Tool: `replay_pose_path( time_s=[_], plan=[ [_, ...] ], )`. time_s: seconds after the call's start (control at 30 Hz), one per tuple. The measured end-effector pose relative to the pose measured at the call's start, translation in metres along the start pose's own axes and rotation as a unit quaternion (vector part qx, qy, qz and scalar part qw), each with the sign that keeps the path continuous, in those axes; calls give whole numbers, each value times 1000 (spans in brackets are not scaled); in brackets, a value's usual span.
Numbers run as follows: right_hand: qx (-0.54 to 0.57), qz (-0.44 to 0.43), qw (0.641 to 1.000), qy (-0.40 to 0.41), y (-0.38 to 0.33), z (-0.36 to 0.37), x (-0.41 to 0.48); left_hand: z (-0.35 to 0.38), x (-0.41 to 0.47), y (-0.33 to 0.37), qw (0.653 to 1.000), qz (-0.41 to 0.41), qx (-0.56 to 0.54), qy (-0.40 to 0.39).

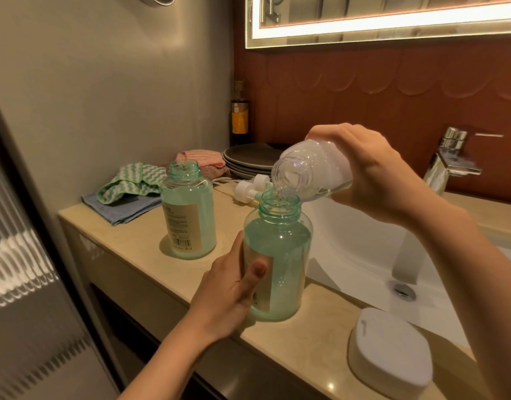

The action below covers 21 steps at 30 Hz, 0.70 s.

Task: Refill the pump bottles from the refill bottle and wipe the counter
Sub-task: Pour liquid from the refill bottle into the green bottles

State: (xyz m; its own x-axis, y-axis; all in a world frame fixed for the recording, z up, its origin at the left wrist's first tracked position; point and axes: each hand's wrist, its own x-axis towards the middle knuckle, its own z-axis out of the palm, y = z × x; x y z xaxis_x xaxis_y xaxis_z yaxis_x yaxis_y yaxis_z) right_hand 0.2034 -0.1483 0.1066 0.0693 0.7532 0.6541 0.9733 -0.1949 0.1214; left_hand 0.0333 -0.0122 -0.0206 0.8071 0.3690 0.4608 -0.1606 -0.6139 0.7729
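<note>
The left grip (228,295) is clamped round the near pump bottle (277,255), which stands close to the desk's (127,249) front edge with the sink basin (349,246) at its 3 o'clock, so a nudge could tip it either way. Above, the right grip (372,174) is wrapped round the tilted refill bottle (312,171), mouth over neck; a steeper tilt would likely overflow the well-filled bottle. Bare desk lies at 10 o'clock, short of the second pump bottle (188,209) and cloths (130,183).

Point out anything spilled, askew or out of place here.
No spill shows. The stack of plates at the back of the counter looks odd beside a sink. Two pump tops lie loose on it.
</note>
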Motion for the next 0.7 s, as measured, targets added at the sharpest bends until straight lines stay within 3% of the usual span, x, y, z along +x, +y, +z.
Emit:
replay_pose_path(
  time_s=[0.7],
  plan=[
    [9,4,1000,-3,1,1,0,0,0,0,1000,2,3,-5]
  ],
)
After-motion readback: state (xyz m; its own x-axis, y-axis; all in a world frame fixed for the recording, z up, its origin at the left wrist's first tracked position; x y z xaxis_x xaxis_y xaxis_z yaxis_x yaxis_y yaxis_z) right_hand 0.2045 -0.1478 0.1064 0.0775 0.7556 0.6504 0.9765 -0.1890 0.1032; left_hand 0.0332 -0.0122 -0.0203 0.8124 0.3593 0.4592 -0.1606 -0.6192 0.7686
